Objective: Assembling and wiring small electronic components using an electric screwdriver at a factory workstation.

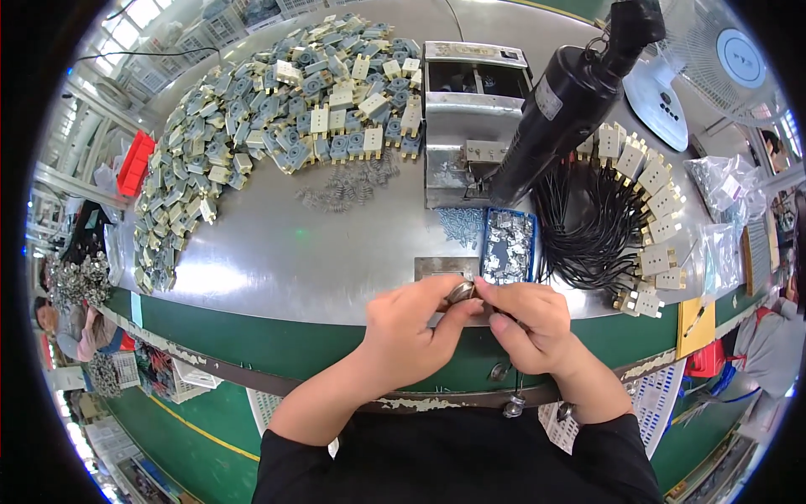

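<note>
Near the front edge of the bench my two hands meet. My left hand (411, 328) is closed, pinching a small round dark metal part (461, 291) between thumb and forefinger. My right hand (533, 323) is closed too, its fingertips at the right edge of that part; what lies inside its grip is hidden. Below the right hand a thin dark cord hangs with a shiny round metal piece (514, 406) at its end. Just beyond my fingers are a flat metal plate (430, 267) and a blue tray (535, 239) of small metal pieces.
A large heap of grey-and-cream blocks (311, 84) covers the back left, with loose springs (348, 185) before it. Screws (461, 227) lie beside the tray. A black cylindrical tool (554, 109) leans over a metal fixture (470, 109). Bundled black cables (579, 227) and a fan (739, 59) are right.
</note>
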### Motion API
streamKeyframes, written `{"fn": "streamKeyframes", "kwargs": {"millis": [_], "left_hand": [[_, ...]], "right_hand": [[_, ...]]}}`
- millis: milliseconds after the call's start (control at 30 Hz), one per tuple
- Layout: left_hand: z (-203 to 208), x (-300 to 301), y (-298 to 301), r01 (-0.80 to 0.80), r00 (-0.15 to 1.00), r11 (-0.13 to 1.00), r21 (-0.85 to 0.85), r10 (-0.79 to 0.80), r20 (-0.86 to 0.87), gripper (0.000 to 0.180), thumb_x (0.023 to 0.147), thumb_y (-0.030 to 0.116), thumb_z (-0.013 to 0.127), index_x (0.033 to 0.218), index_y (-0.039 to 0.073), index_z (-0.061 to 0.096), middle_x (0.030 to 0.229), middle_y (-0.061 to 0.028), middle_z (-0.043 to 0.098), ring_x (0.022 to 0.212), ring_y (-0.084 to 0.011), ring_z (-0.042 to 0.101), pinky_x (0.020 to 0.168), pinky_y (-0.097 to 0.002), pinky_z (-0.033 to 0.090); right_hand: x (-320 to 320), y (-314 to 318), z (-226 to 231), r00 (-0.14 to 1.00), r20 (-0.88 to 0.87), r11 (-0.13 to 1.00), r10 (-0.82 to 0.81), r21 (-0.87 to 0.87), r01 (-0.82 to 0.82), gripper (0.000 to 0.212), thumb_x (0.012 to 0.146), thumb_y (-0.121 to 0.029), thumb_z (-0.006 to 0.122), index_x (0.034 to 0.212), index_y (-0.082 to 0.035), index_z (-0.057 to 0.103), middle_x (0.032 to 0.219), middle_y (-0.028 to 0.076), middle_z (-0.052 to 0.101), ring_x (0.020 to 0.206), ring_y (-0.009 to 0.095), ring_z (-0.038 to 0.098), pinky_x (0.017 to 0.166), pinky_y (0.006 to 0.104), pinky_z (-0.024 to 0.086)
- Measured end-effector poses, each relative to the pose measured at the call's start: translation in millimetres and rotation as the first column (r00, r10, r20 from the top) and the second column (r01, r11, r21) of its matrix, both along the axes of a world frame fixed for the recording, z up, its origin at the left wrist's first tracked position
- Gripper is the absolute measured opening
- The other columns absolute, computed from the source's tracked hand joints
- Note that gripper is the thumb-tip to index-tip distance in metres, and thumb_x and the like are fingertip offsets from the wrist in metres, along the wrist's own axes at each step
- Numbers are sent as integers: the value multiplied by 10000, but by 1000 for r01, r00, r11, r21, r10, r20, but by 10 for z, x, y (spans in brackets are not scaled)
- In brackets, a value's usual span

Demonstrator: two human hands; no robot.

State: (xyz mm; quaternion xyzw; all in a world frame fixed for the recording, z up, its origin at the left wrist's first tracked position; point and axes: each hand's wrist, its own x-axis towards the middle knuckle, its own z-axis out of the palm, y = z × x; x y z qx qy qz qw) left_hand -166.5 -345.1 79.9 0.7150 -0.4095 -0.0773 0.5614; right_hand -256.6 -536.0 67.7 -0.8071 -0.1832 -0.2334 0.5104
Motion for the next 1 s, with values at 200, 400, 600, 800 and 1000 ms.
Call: {"fn": "streamKeyframes", "kwargs": {"millis": [200,400,600,800,1000], "left_hand": [[-218,68,60,33,672,966,-256,-212,-710,167,1044,53,664,1180,-44,650,1024,-169,774,847,-251,789,740,-350,660],[-303,77,5,20,512,918,-397,-350,-784,231,1078,156,646,1210,-31,619,1044,-171,760,849,-247,777,772,-371,657],[-292,233,124,160,518,904,-396,-419,-746,304,1119,243,575,1244,-32,608,1052,-148,747,913,-224,756,806,-355,616],[-108,589,712,-144,931,989,19,142,-337,228,1057,198,656,1142,-13,676,999,-95,739,801,-166,702,718,-287,541],[-271,1648,1896,-883,459,426,195,702,545,344,891,229,806,1182,63,726,1066,-128,727,949,-286,696,844,-377,552]], "right_hand": [[1,43,18,989,-143,999,-44,7,45,454,923,87,625,1376,68,649,822,147,687,683,273,669,649,355,540],[-7,-3,61,965,-262,992,-26,112,57,401,966,33,607,1362,64,659,868,129,728,733,206,691,697,314,537],[-17,-28,111,874,-478,927,89,361,104,463,945,-32,678,1402,20,626,798,63,685,724,136,636,675,267,478],[26,-225,243,909,-363,908,-206,-417,40,415,782,-110,831,1182,-53,737,745,74,633,669,242,595,675,360,483],[-36,-167,170,847,-355,849,-395,-493,190,326,774,-60,800,1082,8,717,891,151,623,781,340,628,723,414,505]]}}
